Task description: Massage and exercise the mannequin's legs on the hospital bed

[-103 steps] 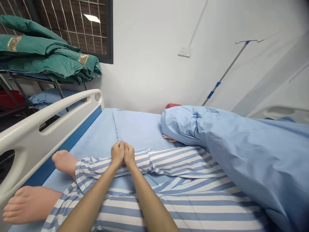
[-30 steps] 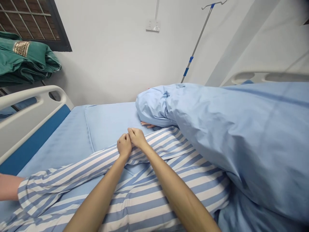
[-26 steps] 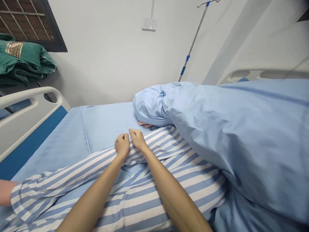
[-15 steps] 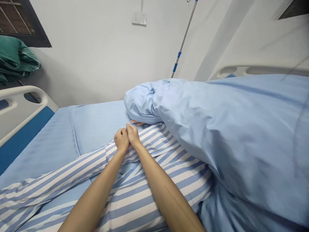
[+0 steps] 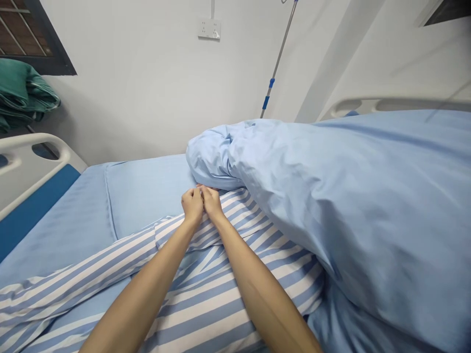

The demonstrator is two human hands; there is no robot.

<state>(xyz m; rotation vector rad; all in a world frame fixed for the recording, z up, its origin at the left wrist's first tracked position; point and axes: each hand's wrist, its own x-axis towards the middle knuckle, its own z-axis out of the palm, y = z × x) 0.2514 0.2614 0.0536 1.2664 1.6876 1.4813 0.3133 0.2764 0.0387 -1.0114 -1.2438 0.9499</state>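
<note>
Both forearms reached in from the bottom of the view and met near the middle of the bed. The left hand point(image 5: 192, 206) and right hand point(image 5: 212, 202) sat side by side, touching, with knuckles up and fingers curled down. Both appeared closed on a fold of the blue-and-white striped trouser leg point(image 5: 184, 238), though the fingertips were partly buried in the cloth. This leg belonged to a figure lying on the bed and ran off toward the lower left. More striped pajama fabric point(image 5: 206, 304) lay beneath the forearms.

Just beyond the hands, the figure's fingertips point(image 5: 204, 186) showed at the edge of a bunched light-blue duvet point(image 5: 331, 206). The duvet covered the right side of the view. A light-blue bed sheet point(image 5: 147, 191) lay to the left of the hands, beside a white bed side rail point(image 5: 37, 166) with a blue panel. A second white rail point(image 5: 390, 105) showed behind the duvet. On the white wall were a power socket point(image 5: 209, 29) and an IV pole point(image 5: 277, 63) with blue bands. Folded green blankets point(image 5: 22, 93) sat beneath a grilled window point(image 5: 22, 39) at upper left.
</note>
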